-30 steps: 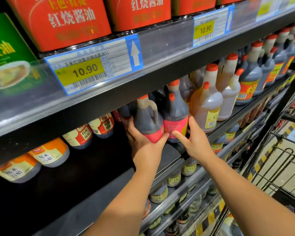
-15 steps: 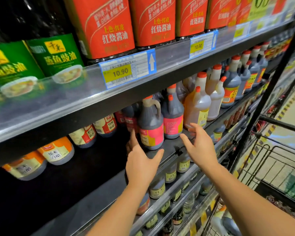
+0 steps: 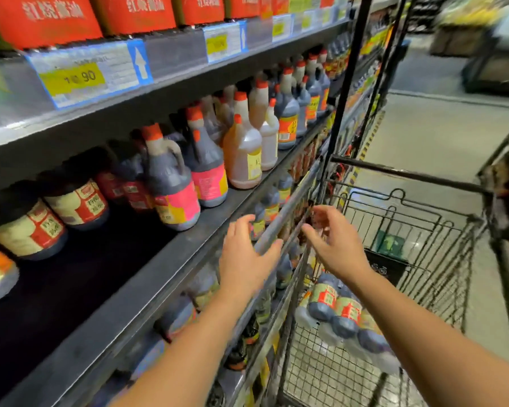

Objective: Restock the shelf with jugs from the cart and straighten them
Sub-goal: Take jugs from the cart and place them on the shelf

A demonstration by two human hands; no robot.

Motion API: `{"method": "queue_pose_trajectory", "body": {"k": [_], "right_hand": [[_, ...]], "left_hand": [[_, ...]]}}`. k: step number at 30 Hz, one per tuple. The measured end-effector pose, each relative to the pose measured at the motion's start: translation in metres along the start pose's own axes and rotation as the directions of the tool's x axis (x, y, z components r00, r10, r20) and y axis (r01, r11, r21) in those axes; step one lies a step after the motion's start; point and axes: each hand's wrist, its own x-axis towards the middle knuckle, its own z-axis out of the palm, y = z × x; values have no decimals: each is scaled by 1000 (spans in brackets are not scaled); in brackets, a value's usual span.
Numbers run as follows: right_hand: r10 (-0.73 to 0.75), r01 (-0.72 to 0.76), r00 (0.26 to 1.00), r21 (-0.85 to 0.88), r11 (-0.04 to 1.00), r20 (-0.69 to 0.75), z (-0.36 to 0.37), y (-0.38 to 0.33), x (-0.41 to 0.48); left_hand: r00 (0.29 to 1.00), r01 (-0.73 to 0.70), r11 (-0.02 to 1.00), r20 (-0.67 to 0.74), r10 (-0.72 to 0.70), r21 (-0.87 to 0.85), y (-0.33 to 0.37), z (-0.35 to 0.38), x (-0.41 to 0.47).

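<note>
Both hands are empty, fingers loosely spread. The left hand (image 3: 246,259) hovers just in front of the shelf (image 3: 141,292) edge. The right hand (image 3: 337,248) is just to its right, above the near corner of the wire cart (image 3: 441,254). Dark pink-labelled jugs (image 3: 172,186) stand on the shelf, left of and beyond the hands. Wrapped dark bottles (image 3: 346,315) lie in the cart under the right forearm.

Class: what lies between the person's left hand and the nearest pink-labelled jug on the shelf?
In the head view, only bare shelf board lies between the left hand and the pink-labelled jug; nothing else stands there.
</note>
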Motion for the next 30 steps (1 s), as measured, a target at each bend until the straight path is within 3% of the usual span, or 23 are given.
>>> {"method": "queue_pose_trajectory", "body": {"k": [5,12,16,23,27,30], "right_hand": [[233,-234,972,-49,971,-27,-23,77,-27],[550,-544,835,-128,830,23,-16,207,-55],[673,-658,735,-153,737,80,-3,271,-78],[789,-741,590,-274,613,172,20,356,-102],[814,-747,572,-344,568,100,37,382,-118],[830,-763,543,-339,551,128,53,398,-128]], "left_hand": [[975,-70,994,217,51,82,8,70,-1],[894,22,992,442,-75,125,-12,188,4],[810,104,973,550,-202,204,-44,253,3],[700,253,902,578,-420,349,-110,348,8],[644,331,854,564,-516,402,-150,392,7],[617,397,811,529,-582,430,-173,420,7]]}}
